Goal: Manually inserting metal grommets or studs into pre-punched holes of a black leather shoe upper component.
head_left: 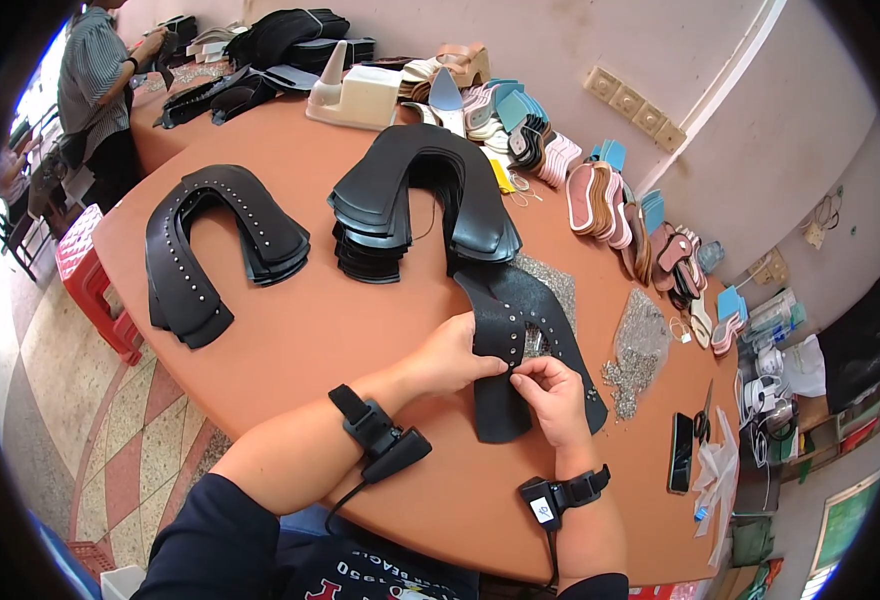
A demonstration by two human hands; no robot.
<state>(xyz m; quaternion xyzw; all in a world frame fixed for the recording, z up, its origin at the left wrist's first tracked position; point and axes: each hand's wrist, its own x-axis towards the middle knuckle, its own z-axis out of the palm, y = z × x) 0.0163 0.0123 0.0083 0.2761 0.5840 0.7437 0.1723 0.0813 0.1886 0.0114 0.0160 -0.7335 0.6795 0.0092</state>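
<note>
A black U-shaped leather-like piece (500, 405) lies in front of me, with small silver studs along its inner edges. My left hand (450, 355) grips its left arm, thumb on top near the stud row and the other fingers partly hidden. Beside that thumb, my right hand (557, 395) is closed in a pinch at the inner edge; whatever sits between its fingertips is too small to make out. Loose silver studs (537, 342) show through the gap of the U. Just beyond stands a tall stack of plain black U-shaped pieces (415, 150).
Studded black pieces (185, 275) are stacked at left. A clear bag of studs (642, 340), a phone (680, 453) and scissors (703, 415) lie at right. Sandal parts (600, 205) and a tape dispenser (355, 97) line the back. Another person (100, 80) stands far left, near a red stool (90, 275).
</note>
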